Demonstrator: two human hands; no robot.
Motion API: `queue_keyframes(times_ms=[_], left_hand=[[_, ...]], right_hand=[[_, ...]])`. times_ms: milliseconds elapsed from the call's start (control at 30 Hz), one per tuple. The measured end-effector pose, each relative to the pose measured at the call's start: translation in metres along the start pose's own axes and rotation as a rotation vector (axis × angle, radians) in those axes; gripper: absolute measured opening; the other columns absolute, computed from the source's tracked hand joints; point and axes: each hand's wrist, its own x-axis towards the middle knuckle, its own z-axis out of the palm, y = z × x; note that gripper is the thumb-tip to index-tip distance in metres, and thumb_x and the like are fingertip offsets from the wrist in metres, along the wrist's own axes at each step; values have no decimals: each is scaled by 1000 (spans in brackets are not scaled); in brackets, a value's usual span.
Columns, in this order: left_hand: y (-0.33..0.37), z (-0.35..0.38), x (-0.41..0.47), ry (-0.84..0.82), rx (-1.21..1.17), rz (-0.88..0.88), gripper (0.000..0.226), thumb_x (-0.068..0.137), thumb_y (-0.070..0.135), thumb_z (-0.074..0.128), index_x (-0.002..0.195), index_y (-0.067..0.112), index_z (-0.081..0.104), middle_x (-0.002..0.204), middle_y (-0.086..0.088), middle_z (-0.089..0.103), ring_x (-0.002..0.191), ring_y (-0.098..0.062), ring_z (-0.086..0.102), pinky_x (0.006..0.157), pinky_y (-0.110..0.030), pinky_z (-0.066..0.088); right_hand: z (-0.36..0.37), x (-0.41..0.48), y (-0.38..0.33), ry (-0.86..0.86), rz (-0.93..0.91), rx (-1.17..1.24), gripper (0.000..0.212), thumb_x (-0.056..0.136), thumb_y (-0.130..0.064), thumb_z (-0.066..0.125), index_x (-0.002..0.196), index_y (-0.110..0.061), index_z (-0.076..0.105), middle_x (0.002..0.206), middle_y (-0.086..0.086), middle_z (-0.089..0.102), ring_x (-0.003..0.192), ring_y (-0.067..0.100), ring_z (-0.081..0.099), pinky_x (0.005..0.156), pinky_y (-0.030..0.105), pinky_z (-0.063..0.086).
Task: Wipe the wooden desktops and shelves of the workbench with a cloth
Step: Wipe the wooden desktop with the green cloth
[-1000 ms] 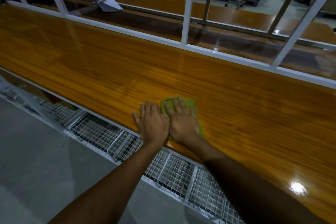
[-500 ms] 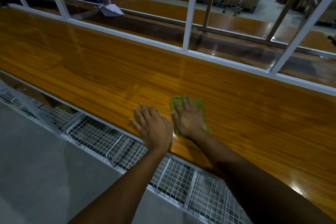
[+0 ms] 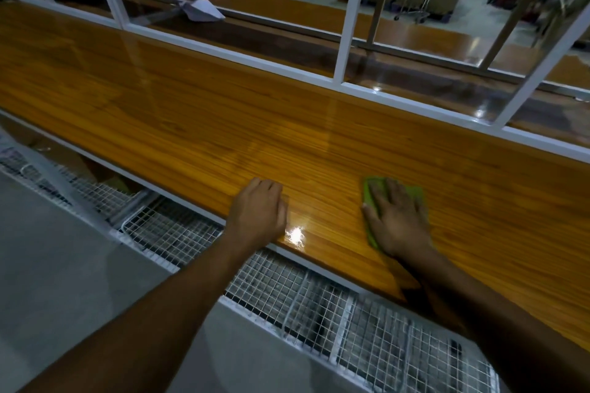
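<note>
Right hand (image 3: 397,222) flat, pressing green cloth (image 3: 415,193) on surface (image 3: 191,112) near front edge; left hand (image 3: 258,212) loosely curled, empty, at that edge.

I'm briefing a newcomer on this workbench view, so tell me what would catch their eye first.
The bright green cloth stands out, pressed flat under the right hand on the glossy wooden desktop near its front edge. The left hand rests bare on the same edge, beside a sharp glare spot. Further back, a folded white paper lies on the surface behind the white frame.
</note>
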Motion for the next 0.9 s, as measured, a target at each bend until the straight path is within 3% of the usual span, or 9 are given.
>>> queue_keyframes(times_ms=[133,233,333,467,567,667,800,900], left_hand=[[-12,12,8,85,-132,-7,23,86,29,39,79,14,54,77,0,49,75,-15,43,57,-26,30],[-19,19,11,94,-268,-217,17,89,30,44,92,17,53,92,0,52,89,-14,44,65,-25,30],[-18,17,18,54,-321,-325,40,90,40,39,113,12,56,111,-6,56,105,-19,46,79,-34,38],[-16,16,13,-63,-290,-200,56,94,48,32,128,10,54,137,-10,53,129,-26,44,103,-41,39],[-15,15,12,-115,-211,-112,65,95,54,23,137,12,50,153,-9,40,144,-24,29,119,-44,23],[-15,13,16,-194,-105,-12,73,94,62,12,145,17,39,161,-9,23,150,-22,12,122,-44,7],[-15,16,27,-364,6,92,71,98,62,8,156,21,-1,162,-8,-17,149,-24,-20,121,-50,-5],[-17,18,34,-407,-24,138,66,98,50,3,157,20,-5,163,-6,-15,149,-20,-20,122,-45,-6]], right_hand=[[5,33,-49,-17,63,-5,64,103,-57,9,161,-28,5,168,13,2,154,32,-2,121,60,3],[9,39,-102,-28,-83,-4,63,104,-57,8,160,-30,3,168,12,-1,154,30,-5,120,56,-5],[12,13,-135,-13,-245,4,60,105,-55,13,160,-31,6,168,9,-1,155,27,-5,120,53,-7],[12,-29,-109,-44,-365,43,59,104,-60,10,158,-40,-2,167,0,-10,154,19,-13,120,47,-15],[9,-30,-69,-55,-214,41,59,101,-64,6,157,-44,-3,165,-3,-17,152,16,-18,119,45,-16],[6,0,-58,-28,-21,31,64,99,-65,5,158,-40,1,167,1,-9,153,17,-11,122,48,-8],[10,50,-104,-28,67,32,61,104,-56,17,160,-34,7,169,6,-1,155,24,-5,121,52,-3],[10,62,-127,-33,-10,30,58,105,-51,17,160,-34,7,169,5,-1,155,24,-5,121,52,-1]])
